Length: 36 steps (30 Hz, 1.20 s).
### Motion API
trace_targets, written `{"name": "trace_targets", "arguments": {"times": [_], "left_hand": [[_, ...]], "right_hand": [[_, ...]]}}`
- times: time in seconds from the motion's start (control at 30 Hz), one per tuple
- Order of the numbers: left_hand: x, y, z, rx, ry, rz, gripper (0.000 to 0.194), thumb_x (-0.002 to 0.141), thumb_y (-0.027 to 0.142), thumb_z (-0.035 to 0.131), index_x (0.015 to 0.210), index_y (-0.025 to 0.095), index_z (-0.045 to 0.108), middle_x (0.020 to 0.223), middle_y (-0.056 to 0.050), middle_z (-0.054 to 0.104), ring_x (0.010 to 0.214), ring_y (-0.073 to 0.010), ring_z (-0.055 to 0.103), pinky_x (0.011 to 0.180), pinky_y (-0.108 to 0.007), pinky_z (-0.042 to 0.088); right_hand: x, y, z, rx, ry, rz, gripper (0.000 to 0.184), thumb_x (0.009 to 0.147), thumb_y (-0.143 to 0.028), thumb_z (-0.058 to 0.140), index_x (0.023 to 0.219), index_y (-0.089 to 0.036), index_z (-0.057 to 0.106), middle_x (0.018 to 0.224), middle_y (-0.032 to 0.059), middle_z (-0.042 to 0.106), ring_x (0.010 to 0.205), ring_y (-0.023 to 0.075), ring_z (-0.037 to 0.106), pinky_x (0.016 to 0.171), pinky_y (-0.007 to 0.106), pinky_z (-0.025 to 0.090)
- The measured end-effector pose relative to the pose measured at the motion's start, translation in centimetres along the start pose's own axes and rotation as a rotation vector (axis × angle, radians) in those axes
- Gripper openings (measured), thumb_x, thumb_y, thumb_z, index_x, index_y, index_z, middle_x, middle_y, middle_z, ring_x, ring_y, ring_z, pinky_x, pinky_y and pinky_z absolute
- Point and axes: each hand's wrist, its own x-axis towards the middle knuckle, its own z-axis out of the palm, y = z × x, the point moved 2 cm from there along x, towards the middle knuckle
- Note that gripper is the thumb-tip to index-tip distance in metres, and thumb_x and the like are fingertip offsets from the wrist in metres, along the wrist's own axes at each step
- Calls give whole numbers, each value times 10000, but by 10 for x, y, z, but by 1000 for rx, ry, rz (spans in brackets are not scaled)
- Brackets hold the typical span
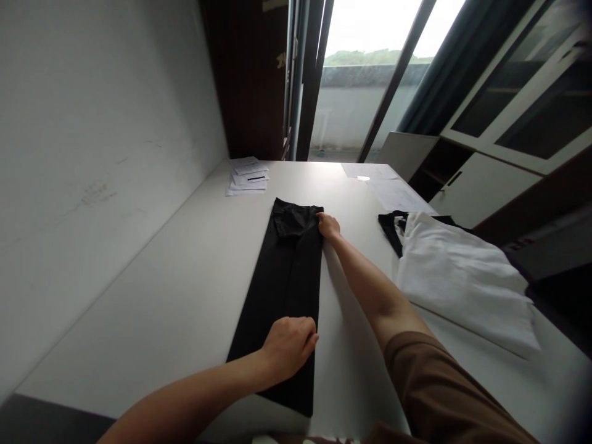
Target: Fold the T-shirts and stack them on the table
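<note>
A pair of black trousers, folded lengthwise into a long strip, lies on the white table. The waist end points away from me, with a bunched, creased piece of cloth at its top. Out at the far right corner of the waist, my right hand is closed on the edge, thumb and fingers together. Nearer to me, my left hand rests across the lower legs with its fingers curled at the right edge of the cloth. The tips of its fingers are partly hidden.
Right of my right arm lies a pile of white cloth with a black garment under it. Stacked papers sit at the far left, and loose sheets at the far right. A wall borders the table's left side.
</note>
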Motion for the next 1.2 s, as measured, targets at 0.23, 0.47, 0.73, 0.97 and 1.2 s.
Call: {"name": "trace_targets", "arguments": {"times": [0.23, 0.47, 0.73, 0.97, 1.2], "left_hand": [[-8, 5, 2, 112, -42, 435, 250, 968, 407, 612, 1144, 231, 631, 1233, -68, 645, 1168, -244, 566, 1036, -402, 405], [-20, 7, -6, 69, -176, 628, 652, 943, 572, 601, 1484, 225, 494, 1596, -117, 425, 1503, -334, 326, 1248, -547, 193], [-24, 14, -2, 33, -194, 562, 685, 1049, 614, 315, 1608, 217, 332, 1695, -115, 243, 1582, -318, 146, 1276, -572, 107], [-11, -9, 1, 85, -95, 457, 607, 1058, 479, 388, 1603, 217, 338, 1698, -102, 238, 1583, -296, 152, 1284, -555, 99], [0, -23, 10, 160, -75, 437, 737, 1015, 589, 437, 1640, 252, 239, 1720, -89, 143, 1591, -308, 93, 1282, -569, 73]], "right_hand": [[14, 6, 0, -7, -32, -55, 463, 990, -173, 394, 1352, -256, 671, 1323, 73, 666, 1182, 239, 614, 1009, 320, 456], [15, -1, -4, 14, 16, -36, 458, 953, -178, 435, 1342, -218, 673, 1294, 123, 605, 1127, 253, 595, 978, 335, 475], [-16, -30, 4, -148, 133, -262, 409, 1012, -319, 406, 1295, -207, 681, 1391, 143, 553, 1278, 306, 473, 1091, 441, 389], [-22, -30, 29, -217, -63, -179, 628, 1033, -594, 346, 1547, -252, 466, 1655, 116, 322, 1523, 336, 258, 1202, 515, 261], [-4, -27, 26, -200, -156, -206, 666, 1049, -608, 283, 1605, -253, 370, 1706, 99, 198, 1577, 296, 141, 1238, 499, 192]]}}
